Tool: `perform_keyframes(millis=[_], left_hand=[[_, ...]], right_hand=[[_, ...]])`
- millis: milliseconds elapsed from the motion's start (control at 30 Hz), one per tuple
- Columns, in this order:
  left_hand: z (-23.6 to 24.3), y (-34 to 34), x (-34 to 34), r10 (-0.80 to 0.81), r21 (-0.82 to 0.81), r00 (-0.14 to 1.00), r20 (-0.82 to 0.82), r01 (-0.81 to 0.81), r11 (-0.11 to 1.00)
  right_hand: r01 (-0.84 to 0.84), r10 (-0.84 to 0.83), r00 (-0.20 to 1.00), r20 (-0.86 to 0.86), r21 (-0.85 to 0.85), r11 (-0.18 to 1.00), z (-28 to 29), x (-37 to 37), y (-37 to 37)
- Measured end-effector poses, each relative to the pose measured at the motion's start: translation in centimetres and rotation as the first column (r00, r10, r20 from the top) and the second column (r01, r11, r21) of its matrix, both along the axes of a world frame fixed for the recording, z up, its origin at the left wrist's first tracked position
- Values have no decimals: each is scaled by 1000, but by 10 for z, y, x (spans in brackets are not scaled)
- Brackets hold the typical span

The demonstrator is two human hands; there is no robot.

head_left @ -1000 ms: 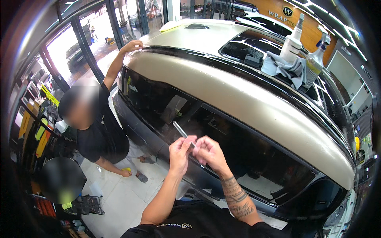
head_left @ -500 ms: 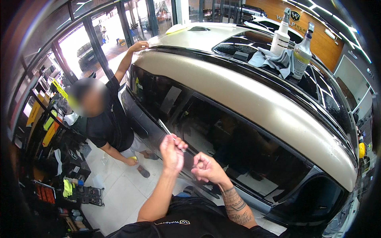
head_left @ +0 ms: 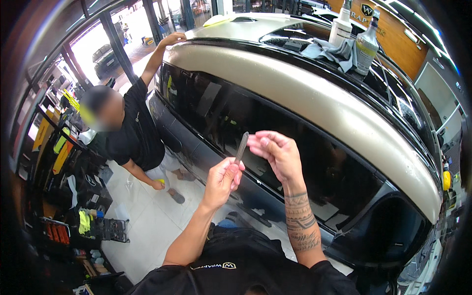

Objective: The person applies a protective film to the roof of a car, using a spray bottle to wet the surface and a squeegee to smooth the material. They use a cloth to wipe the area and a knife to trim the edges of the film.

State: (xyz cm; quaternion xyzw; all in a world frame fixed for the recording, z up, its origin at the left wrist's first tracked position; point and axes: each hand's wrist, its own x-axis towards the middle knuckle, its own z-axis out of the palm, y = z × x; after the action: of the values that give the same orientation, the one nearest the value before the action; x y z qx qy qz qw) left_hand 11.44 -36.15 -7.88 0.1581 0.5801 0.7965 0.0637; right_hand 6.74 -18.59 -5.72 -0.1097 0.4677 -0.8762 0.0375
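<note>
My left hand (head_left: 223,182) is closed round a slim grey utility knife (head_left: 242,147), which points upward with its narrow end free. Just right of that end is my right hand (head_left: 278,152), its fingers stretched out toward the knife and the thumb near them. No object shows in the right hand. Both hands are raised in front of the dark side windows (head_left: 290,162) of a car. The car's pale gold roof edge (head_left: 314,93) curves past beyond them.
Two spray bottles (head_left: 366,49) and a grey cloth (head_left: 334,54) stand and lie on the black roof panel. At the left, a co-worker (head_left: 137,132) has one hand on the car roof and a small yellow thing in the other. Shelves with tools (head_left: 105,231) line the left side.
My left hand has moved up and right, and the knife now tilts right instead of left. My right hand has risen, its fingers opening from a curl. The view has shifted slightly.
</note>
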Motion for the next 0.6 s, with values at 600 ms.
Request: perform_keyframes(millis=[600], left_hand=[[-11, 18, 2, 250, -397, 929, -271, -345, 850]], right_hand=[[29, -56, 996, -62, -370, 929, 6, 17, -35]])
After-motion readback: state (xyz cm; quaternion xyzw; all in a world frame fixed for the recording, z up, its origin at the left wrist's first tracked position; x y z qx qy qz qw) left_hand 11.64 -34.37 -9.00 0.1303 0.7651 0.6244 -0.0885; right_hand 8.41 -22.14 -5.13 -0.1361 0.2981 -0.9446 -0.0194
